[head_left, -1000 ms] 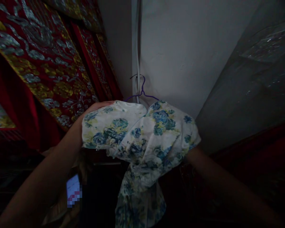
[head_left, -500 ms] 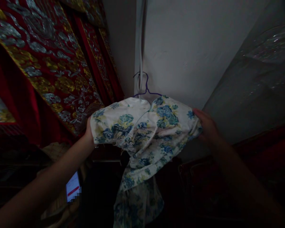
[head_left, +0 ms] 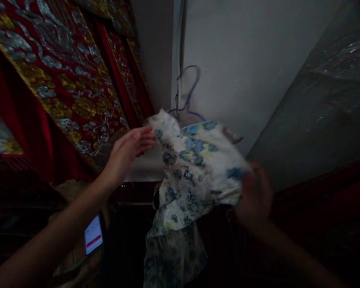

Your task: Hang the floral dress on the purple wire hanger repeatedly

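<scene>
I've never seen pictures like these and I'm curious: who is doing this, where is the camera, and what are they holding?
There's no robot here, just a person using two bare hands. All the pictures come from one camera on their head, looking forward and down.

The right hand holds one side of a white, blue-flowered garment. The left hand is open by the other side; I can't tell if it touches. A purple hanger pokes out of the neck, in front of a pale wall.

At left is red embroidered cloth. Below it, a phone glows, but it's too dark to tell what it rests on.
</scene>
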`<action>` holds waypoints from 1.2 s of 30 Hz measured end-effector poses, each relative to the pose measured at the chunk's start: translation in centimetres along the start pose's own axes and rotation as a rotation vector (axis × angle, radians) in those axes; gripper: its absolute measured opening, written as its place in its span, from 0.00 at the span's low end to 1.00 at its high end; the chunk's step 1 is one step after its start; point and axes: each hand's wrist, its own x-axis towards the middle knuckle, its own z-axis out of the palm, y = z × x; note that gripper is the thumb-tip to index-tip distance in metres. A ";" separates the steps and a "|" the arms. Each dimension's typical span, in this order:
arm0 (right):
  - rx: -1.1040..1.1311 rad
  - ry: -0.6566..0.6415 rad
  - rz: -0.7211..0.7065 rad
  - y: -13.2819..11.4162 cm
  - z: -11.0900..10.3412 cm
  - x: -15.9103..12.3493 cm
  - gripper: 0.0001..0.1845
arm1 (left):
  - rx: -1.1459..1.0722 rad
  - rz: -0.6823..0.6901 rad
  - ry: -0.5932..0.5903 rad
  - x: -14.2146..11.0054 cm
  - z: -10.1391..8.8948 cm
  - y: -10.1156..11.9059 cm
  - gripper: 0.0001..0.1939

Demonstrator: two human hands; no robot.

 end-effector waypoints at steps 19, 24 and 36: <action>-0.169 -0.642 -0.055 3.3 3.1 5.0 0.28 | 0.398 -0.568 -0.535 -4.7 -6.3 6.7 0.18; -0.019 -0.932 0.242 2.9 3.8 4.0 0.29 | 0.594 -0.273 -0.391 -3.5 -7.2 4.5 0.14; 0.415 -0.118 0.347 2.0 7.5 15.8 0.20 | 0.891 0.372 -0.023 -5.2 -5.9 -1.5 0.15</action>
